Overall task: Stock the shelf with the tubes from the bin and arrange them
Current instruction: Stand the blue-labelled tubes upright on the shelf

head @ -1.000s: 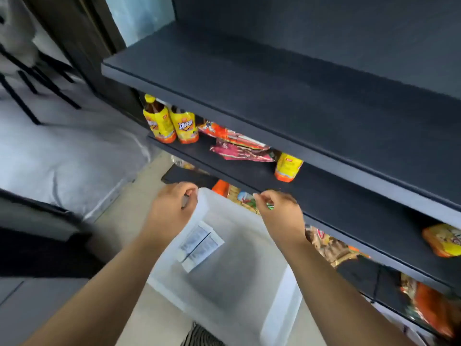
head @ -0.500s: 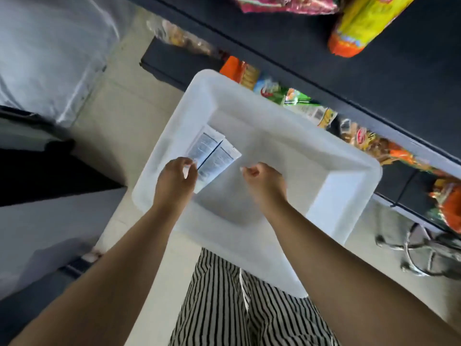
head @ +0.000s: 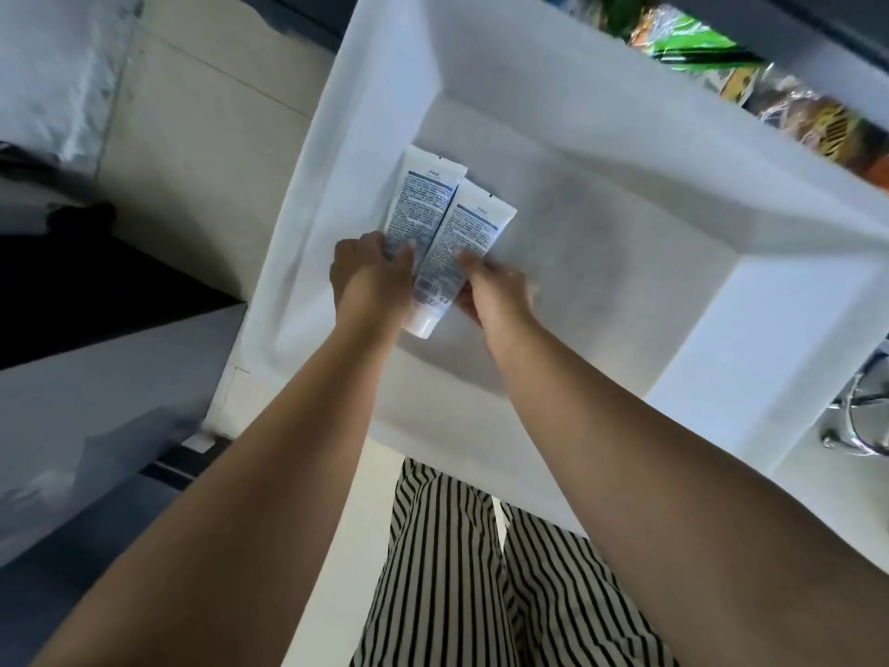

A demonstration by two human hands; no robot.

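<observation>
The white bin (head: 769, 300) is filling the middle and right of the frame, and you are reaching both arms down into it. Your left hand (head: 370, 276) is gripping the left tube (head: 423, 195) while your right hand (head: 495, 291) is curling round the right tube (head: 474, 233), both lying side by side, touching, left of centre.

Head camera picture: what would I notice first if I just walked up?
Two white tubes lie side by side in a big white bin, near its left wall. The left hand and right hand each take hold of one tube. Colourful snack packets sit on the shelf beyond the bin, top right.
</observation>
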